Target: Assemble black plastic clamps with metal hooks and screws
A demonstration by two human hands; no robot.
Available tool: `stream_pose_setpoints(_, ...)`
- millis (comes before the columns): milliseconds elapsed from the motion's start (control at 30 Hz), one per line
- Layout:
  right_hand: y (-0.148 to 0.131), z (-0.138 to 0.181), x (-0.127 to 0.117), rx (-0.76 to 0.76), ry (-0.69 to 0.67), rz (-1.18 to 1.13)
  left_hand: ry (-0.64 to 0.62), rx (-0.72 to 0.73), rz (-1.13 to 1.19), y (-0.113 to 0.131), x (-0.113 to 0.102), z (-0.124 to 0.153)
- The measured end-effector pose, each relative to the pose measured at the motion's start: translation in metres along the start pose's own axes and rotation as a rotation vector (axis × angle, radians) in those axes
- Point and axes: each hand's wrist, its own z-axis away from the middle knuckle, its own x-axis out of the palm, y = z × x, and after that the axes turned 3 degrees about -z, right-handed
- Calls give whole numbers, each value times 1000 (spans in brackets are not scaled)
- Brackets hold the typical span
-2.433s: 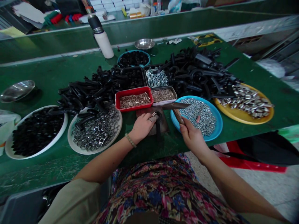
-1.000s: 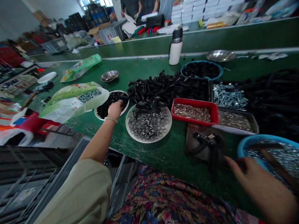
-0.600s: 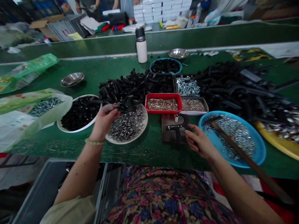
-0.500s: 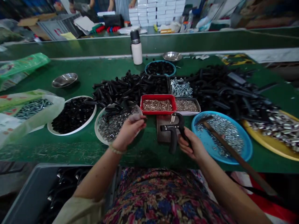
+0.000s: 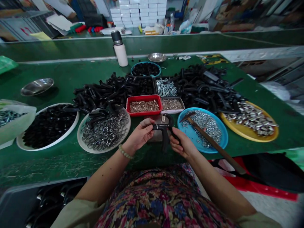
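Note:
My right hand (image 5: 181,142) is closed around one handle of a black hand grip strengthener (image 5: 164,136), held upright over the near middle of the table. A coiled metal spring (image 5: 163,118) shows near its top. My left hand (image 5: 142,134) pinches a small black cap (image 5: 155,126) against the left end of the strengthener's crosspiece; fingertips partly hide it. Under the strengthener lies a flat metal plate (image 5: 154,136). Left of my left hand sits a white dish (image 5: 80,139) of metal rings, and a blue tray (image 5: 187,139) of small metal parts is beside my right hand.
A hammer (image 5: 211,139) lies across the blue tray, its handle overhanging the table edge. Behind are a red tray (image 5: 143,113) of small pins, a bin of screws (image 5: 166,88) and heaps of black handles (image 5: 95,95). A bottle (image 5: 121,55) stands farther back.
My left hand has moved right to the strengthener, bringing the small black cap onto its formerly bare silver end. The right hand keeps its hold. The camera view has shifted right.

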Motion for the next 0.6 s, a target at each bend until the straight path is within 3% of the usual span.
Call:
stream_pose_setpoints(167, -34, 29, 16, -493, 243, 1035, 205, 302, -474, -5, -14, 5)
stream_pose_setpoints(233, -33, 35, 17, -604, 296, 1298, 165, 334, -588, -15, -19, 17)
stream_pose_setpoints(267, -28, 34, 17, -588, 296, 1374, 118, 302, -623, -24, -19, 23)
stream_pose_setpoints(333, -17, 29, 17, -498, 223, 1426, 7, 219, -656, -44, -15, 33)
stream_pose_setpoints(400, -6, 22, 26, -457, 139, 1335, -16, 232, -620, -61, -4, 36)
stream_pose_setpoints(500, -2, 9, 53, -538, 3, 1088, 162, 424, -575, -58, 8, 33)
stream_pose_setpoints(567, -14, -10, 66, -550, -201, 1029, 328, 522, -660, -32, -4, 40)
stream_pose_setpoints(600, -25, -25, 67, -560, -271, 1044, 415, 547, -741, -14, -20, 49)
